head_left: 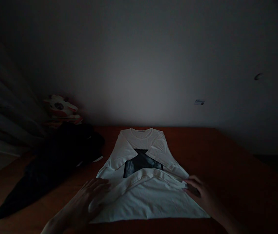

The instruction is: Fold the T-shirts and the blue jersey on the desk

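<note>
White T-shirt (144,182) lies flat on the reddish-brown table (227,156), collar toward the wall, both sleeves turned in over a dark printed panel (141,162). A raised fold runs across its middle.

Left hand (87,201) rests palm down on the shirt's near left edge, fingers spread, pressing rather than gripping. Right hand (200,191) sits at the right end of the fold, fingertips curled on the cloth; whether it pinches the fabric cannot be told in this dim light.

Dark garments (53,165) are heaped to the left, just beside the shirt. A red-and-white toy (61,109) stands behind them.

Risk, as judged: uneven pull between the hands could skew the fold; the turned-in sleeves could slip out; poor light hides creases.
</note>
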Demonstrator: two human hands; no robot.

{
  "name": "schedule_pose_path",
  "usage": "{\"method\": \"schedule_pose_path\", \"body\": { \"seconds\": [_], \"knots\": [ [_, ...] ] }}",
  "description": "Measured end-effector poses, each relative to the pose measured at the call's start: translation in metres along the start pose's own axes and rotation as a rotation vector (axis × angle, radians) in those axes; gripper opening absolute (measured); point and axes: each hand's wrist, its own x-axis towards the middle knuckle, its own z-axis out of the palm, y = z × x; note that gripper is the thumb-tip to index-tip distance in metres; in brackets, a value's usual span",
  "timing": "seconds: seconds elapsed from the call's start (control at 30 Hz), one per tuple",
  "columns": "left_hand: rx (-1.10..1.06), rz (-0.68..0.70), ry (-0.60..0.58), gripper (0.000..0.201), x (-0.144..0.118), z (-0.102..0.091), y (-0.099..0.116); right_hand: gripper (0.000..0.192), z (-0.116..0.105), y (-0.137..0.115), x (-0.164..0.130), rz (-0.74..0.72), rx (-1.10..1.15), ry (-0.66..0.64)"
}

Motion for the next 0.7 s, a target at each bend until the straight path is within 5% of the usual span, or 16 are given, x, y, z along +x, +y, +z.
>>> {"method": "schedule_pose_path", "body": {
  "seconds": [0.2, 0.47, 0.57, 0.7],
  "knots": [
    [0.101, 0.026, 0.061, 0.051, -0.007, 0.006, -0.008, 0.035, -0.018, -0.021, -0.005, 0.071, 0.121, 0.159],
    [0.083, -0.016, 0.043, 0.072, -0.019, 0.004, -0.001, 0.048, -0.021, -0.005, -0.034, 0.384, 0.428, 0.178],
    [0.116, -0.046, 0.094, 0.063, -0.009, 0.008, -0.002, 0.044, -0.016, 0.003, -0.033, 0.335, 0.336, 0.229],
    [0.119, -0.081, 0.140, 0.049, 0.006, 0.020, -0.005, 0.027, 0.001, 0.018, -0.030, 0.109, 0.104, 0.135]
  ]
}}
